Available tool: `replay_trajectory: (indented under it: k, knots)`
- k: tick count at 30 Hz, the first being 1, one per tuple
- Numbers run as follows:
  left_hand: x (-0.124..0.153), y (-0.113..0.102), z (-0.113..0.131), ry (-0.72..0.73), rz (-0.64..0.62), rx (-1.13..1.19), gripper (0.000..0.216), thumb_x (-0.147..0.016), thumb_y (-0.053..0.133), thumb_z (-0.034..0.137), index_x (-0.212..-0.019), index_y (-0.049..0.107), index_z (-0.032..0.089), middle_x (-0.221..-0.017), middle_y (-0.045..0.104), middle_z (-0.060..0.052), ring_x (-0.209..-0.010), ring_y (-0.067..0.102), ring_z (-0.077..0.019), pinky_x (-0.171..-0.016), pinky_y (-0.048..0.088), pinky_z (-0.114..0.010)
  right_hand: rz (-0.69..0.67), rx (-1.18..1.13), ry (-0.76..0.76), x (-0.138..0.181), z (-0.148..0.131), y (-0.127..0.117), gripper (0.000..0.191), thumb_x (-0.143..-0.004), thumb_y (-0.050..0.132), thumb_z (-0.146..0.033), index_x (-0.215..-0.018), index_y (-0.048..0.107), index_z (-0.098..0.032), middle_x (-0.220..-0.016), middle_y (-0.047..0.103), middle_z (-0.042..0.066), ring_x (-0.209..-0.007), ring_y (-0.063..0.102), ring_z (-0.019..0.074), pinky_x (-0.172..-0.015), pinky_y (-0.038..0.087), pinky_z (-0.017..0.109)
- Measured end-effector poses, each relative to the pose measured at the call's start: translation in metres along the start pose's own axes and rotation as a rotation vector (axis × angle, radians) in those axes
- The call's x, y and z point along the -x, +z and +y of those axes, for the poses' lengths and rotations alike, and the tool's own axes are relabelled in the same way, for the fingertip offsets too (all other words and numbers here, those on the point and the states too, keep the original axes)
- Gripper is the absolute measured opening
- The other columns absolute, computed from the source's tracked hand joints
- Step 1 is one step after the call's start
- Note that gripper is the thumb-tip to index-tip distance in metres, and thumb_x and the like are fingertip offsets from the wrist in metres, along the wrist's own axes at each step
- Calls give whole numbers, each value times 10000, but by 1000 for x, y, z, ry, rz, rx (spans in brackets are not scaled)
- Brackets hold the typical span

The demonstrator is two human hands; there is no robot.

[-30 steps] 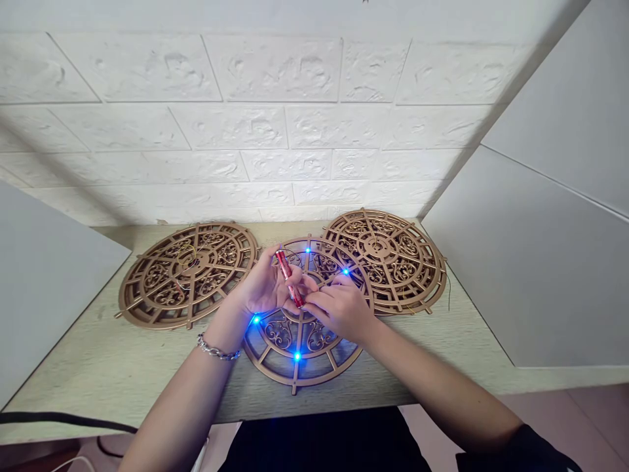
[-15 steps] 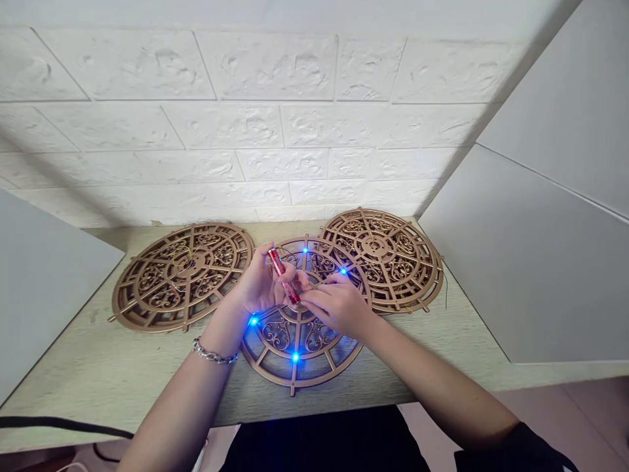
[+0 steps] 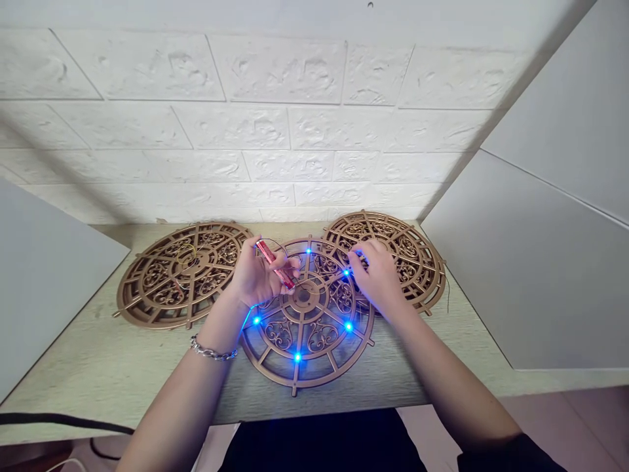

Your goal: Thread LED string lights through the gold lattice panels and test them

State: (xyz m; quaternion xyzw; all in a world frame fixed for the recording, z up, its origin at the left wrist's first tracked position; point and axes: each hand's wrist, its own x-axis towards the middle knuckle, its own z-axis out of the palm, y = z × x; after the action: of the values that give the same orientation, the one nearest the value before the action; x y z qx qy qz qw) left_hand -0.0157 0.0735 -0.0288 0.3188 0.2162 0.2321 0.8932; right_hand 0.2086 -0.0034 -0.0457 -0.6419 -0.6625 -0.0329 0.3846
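Note:
A round brown fretwork disc (image 3: 305, 341) lies flat in the middle of the table, with several small blue lights (image 3: 297, 357) glowing around it. My left hand (image 3: 258, 278) is closed around a thin red tube (image 3: 273, 262) held over the disc's left part. My right hand (image 3: 379, 276) rests at the disc's upper right edge beside a blue light (image 3: 346, 272), fingers bent together as if pinching a thin wire that I cannot make out. A silver bracelet (image 3: 212, 352) sits on my left wrist.
Two more fretwork discs lie on the table (image 3: 98, 373), one at the left (image 3: 171, 278) and one at the back right (image 3: 407, 252). White panels (image 3: 531, 262) wall both sides, a white brick wall (image 3: 246, 131) stands behind. A black cable (image 3: 59, 421) runs along the front left edge.
My right hand has left the red tube and moved right to the disc's upper right edge. The left hand keeps the tube, now tilted more to the left. Another blue light now shows.

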Motion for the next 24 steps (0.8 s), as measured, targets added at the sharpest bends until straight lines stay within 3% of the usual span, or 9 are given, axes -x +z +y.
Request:
replay_trajectory:
  k: [3,7,13,24]
  knots:
    - [1,-3,3,-10,13,48,511,-690,418,598,-441,355,156,-703,594,-120,-696,579,-244,-550,495,-351,-115,81,140,-7,15,-3,210,-856,406,-270,-791,580,-172,-821,574,60,-788,529,193,-724,380,314]
    - [2,-4,5,-35,-19,66,500,-682,448,584,-445,341,156,-728,593,-113,-692,582,-236,-557,502,-360,-239,128,216,-9,25,-2,216,-843,428,-290,-784,600,-173,-821,593,62,-783,538,202,-688,366,311]
    - [6,-1,6,-48,-52,28,485,-679,478,562,-457,330,157,-766,599,-124,-652,562,-210,-547,500,-355,-292,146,224,-7,24,1,273,-818,473,-390,-750,614,-167,-786,609,72,-719,536,198,-631,354,306]
    - [7,-3,6,-40,-41,-34,491,-674,466,575,-446,354,154,-745,583,-113,-606,541,-197,-519,481,-343,-305,73,357,-9,23,2,216,-763,529,-353,-657,601,-179,-735,610,42,-691,527,186,-599,340,287]
